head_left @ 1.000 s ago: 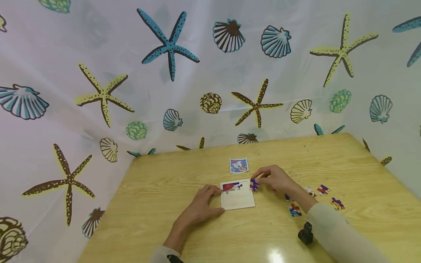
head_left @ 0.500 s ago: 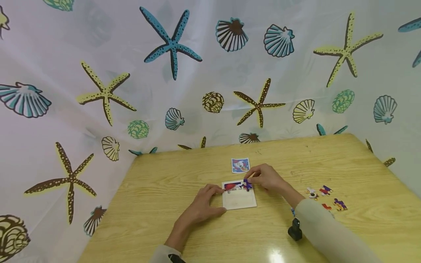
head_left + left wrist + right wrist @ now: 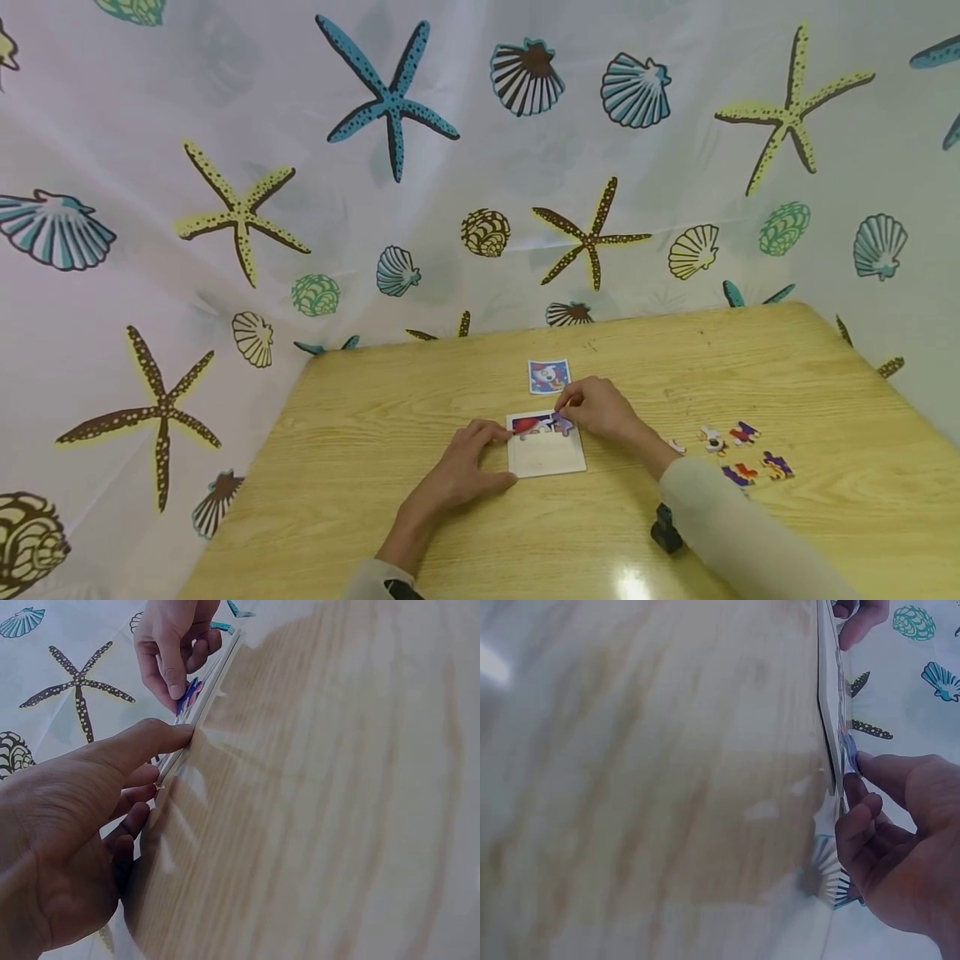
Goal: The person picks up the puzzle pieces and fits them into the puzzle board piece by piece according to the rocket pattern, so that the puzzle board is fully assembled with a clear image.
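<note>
A shallow white puzzle tray (image 3: 546, 458) lies on the wooden table, its top row partly filled with red, white and purple pieces. My left hand (image 3: 461, 467) steadies it, fingertips at the left edge and thumb at the lower left corner. At the tray's upper right corner, my right hand (image 3: 600, 406) pinches a purple jigsaw piece (image 3: 562, 427) between thumb and index finger. In the right wrist view this piece (image 3: 850, 750) stands at the tray's rim, next to the thumb tip. The lower part of the tray shows bare.
A small picture card (image 3: 549, 377) with a cartoon figure lies just behind the tray. Several loose jigsaw pieces (image 3: 712, 440) are scattered to the right, some partly hidden by the right forearm. A curtain (image 3: 420, 208) printed with starfish and shells hangs behind the table (image 3: 360, 408).
My right hand has carried the purple piece leftward, from beside the tray's right edge to over its upper right corner. My left hand keeps its place on the tray.
</note>
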`<action>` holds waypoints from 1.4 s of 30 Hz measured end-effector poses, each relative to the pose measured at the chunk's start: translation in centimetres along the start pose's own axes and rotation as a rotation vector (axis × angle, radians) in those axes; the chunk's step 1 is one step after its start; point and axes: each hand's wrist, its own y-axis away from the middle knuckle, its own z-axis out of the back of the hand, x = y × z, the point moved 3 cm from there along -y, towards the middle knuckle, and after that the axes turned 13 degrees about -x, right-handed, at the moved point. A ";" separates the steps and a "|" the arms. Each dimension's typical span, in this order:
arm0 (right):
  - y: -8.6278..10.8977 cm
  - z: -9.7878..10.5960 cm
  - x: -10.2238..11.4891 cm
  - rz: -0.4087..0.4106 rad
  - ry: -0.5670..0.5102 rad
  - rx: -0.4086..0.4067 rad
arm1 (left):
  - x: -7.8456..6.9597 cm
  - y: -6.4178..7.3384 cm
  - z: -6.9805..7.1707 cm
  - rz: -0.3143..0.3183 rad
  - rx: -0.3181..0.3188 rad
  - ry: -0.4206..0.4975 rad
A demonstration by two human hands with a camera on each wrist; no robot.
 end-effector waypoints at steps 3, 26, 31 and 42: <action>0.0 -0.3 -0.1 -0.013 0.032 -0.025 | 0.1 0.0 -0.1 -0.003 0.000 0.000; 0.0 -0.8 0.8 -0.039 0.168 -0.062 | -0.1 0.1 0.0 0.032 0.005 0.009; 0.1 -0.9 0.9 -0.040 0.175 -0.053 | 0.1 0.0 -0.1 0.024 0.003 0.010; 0.4 -0.6 1.0 -0.034 0.163 -0.039 | -0.1 0.1 -0.1 0.025 0.005 0.012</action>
